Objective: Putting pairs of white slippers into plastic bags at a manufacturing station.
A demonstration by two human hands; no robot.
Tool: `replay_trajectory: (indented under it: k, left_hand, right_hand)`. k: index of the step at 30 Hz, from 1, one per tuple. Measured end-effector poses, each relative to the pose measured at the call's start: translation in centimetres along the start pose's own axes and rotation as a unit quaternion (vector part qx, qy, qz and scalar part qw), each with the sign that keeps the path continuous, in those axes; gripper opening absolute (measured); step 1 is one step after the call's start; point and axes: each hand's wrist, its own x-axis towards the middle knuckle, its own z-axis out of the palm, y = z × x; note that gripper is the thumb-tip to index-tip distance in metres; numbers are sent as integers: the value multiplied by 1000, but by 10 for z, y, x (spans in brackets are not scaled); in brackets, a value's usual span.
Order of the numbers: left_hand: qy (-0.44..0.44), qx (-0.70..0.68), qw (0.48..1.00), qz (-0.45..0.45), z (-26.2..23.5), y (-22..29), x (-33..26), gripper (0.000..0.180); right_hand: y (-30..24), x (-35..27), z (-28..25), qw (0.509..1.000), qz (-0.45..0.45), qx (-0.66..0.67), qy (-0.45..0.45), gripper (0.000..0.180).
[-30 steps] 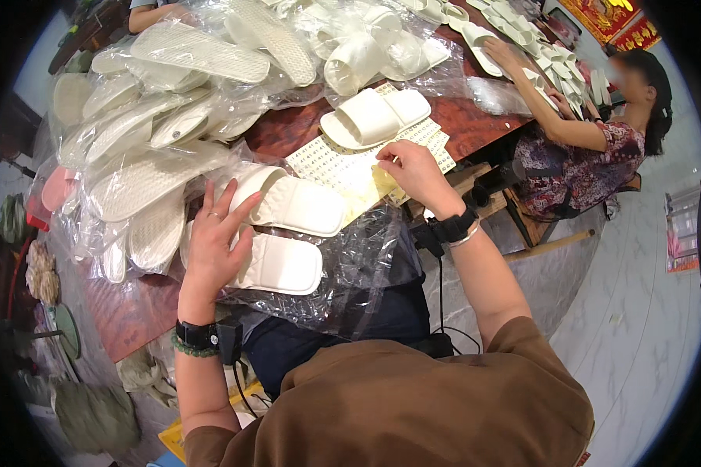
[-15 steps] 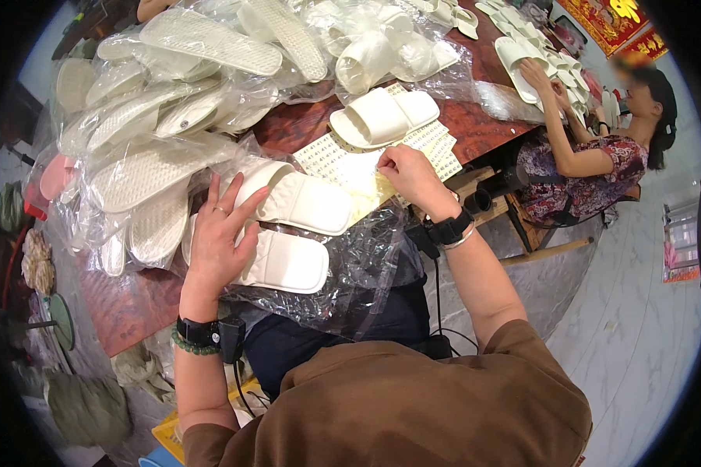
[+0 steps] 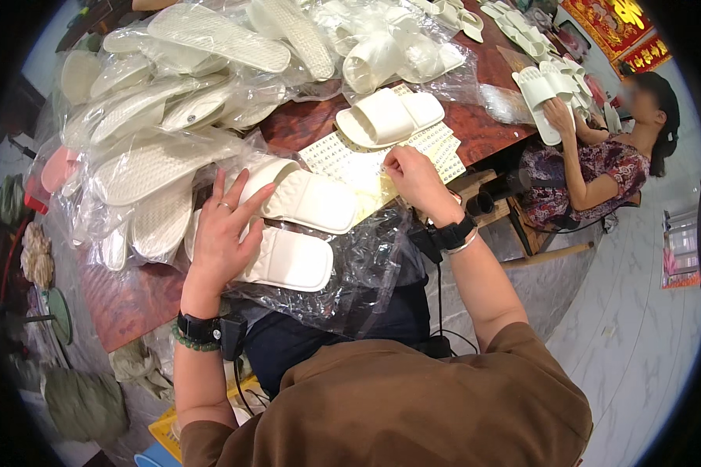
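- Near, our left hand (image 3: 230, 233) spread its fingers over two white slippers (image 3: 300, 261), their right ends uncovered;
- right of them, our right hand (image 3: 393, 167) pinched its fingertips over the label sheets (image 3: 323, 154); we could not tell on what;
- farther, one slipper (image 3: 393, 117) lay unbagged on the sheets;
- far left, many slippers (image 3: 152, 171) already lay bagged.

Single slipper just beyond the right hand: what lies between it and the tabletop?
In the head view, yellowish printed sheets lie between the slipper and the red-brown tabletop.
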Motion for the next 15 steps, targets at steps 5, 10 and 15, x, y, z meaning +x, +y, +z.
replay_trajectory:
  k: [5,10,15]
  left_hand:
    - [4,4,1000,3,2,-1,0,57]
    - [7,8,1000,7,1,-3,0,56]
    - [8,5,1000,14,1,-2,2,56]
  right_hand:
    - [2,0,1,999,-28,-21,5,8]
    - [-2,2,-1,999,0,-16,-43,7]
    - [0,-2,2,1000,-18,-9,-4,8]
